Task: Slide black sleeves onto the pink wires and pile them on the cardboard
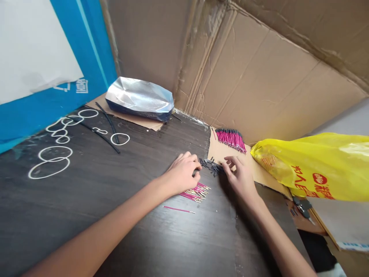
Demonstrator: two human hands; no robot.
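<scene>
My left hand [186,172] is curled, palm down, at the middle of the dark table, just above a bundle of pink wires [197,193] with metal-tipped ends. Whatever its fingers hold is hidden. One loose pink wire [178,209] lies below the bundle. Between my hands is a scatter of short black tube pieces [213,167]. At the right edge of that scatter, my right hand [240,177] has its thumb and index fingertip drawn together; anything between them is too small to make out. Beyond it, a dense row of pink wires with black ends [230,140] rests on cardboard [215,148].
White rubber bands [49,168] and black tubing strips [107,124] lie at the left. A silver foil bag [140,96] stands at the back against cardboard walls [259,73]. On the right sit a yellow plastic bag [325,165] and a dark tool [302,209].
</scene>
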